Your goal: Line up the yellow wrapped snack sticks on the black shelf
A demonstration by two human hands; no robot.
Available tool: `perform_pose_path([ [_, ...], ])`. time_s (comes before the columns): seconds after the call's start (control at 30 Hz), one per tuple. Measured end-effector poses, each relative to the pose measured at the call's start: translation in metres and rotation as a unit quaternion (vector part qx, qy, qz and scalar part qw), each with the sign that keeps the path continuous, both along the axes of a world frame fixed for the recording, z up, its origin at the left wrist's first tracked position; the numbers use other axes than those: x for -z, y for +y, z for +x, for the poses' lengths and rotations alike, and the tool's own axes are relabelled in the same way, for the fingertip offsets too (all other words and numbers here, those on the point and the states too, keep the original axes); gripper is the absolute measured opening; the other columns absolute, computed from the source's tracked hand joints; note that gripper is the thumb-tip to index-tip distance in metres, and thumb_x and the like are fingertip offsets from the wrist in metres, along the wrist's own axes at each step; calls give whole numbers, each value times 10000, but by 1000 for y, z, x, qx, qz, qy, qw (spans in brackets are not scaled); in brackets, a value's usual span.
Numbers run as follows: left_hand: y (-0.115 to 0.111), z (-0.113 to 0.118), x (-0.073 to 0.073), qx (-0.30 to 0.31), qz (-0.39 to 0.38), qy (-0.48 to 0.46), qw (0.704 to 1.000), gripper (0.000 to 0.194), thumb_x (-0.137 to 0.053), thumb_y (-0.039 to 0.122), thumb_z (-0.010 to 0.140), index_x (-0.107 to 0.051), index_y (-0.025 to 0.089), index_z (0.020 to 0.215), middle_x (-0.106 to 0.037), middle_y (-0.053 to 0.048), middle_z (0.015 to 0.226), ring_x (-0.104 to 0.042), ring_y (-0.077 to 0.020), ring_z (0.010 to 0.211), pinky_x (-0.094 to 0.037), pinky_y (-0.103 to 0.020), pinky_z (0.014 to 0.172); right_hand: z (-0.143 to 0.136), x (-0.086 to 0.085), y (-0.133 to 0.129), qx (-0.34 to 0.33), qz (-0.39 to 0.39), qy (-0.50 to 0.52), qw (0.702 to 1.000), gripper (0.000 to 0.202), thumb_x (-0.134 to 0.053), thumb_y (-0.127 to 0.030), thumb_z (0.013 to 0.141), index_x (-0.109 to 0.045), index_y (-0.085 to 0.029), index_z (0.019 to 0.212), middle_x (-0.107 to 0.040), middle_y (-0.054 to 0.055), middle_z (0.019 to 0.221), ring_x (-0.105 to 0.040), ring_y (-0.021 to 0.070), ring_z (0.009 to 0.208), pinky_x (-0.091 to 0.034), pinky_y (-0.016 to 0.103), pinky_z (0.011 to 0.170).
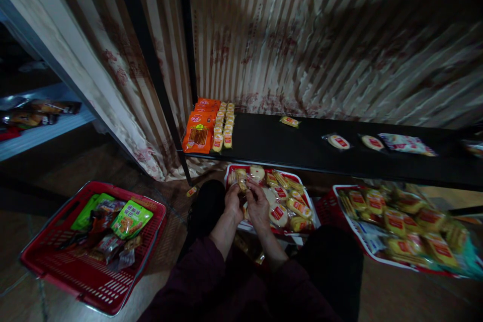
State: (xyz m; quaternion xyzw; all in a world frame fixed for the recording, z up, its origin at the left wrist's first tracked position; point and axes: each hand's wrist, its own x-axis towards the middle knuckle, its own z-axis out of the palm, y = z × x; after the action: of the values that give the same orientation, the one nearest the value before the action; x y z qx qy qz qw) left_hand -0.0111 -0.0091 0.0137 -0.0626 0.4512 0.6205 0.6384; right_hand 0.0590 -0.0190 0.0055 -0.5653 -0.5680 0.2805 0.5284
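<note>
Both hands are together over the left part of a red basket (310, 206) heaped with wrapped snacks. My left hand (233, 204) and my right hand (258, 205) are closed on a small clear-wrapped snack (241, 179) between their fingertips. Right beside my right hand lie round white wrapped cakes (278, 214) with red labels. Beyond the hands, on a black shelf (260, 138), rows of small yellow packs (227, 138) stand next to orange packets (198, 131).
Single packs (338, 142) lie along the shelf. To the right is another full basket (335, 196); at lower left, a red basket (56, 276) holds green packets (132, 218). A yellow pack (191, 191) lies on the floor by a shelf post (166, 95).
</note>
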Motion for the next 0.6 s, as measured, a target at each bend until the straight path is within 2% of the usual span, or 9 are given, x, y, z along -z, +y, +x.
perform_pose_path([
  [0.3,0,-2,-5,19,30,-30,999,171,-694,214,653,-616,167,797,-640,3,729,-592,-81,604,-444,-189,576,-3,-4,3,-6,-5,-23,1000,298,-502,-362,810,-639,-185,1007,-624,106,1143,-570,221,1043,-433,426,941],
  [0.6,5,-8,-15,19,84,77,993,348,-758,283,538,-585,180,821,-628,14,752,-588,-95,635,-442,-218,620,-3,-10,8,-4,-57,5,998,427,-492,-500,805,-639,-179,1045,-637,120,1124,-564,244,1063,-411,449,964],
])
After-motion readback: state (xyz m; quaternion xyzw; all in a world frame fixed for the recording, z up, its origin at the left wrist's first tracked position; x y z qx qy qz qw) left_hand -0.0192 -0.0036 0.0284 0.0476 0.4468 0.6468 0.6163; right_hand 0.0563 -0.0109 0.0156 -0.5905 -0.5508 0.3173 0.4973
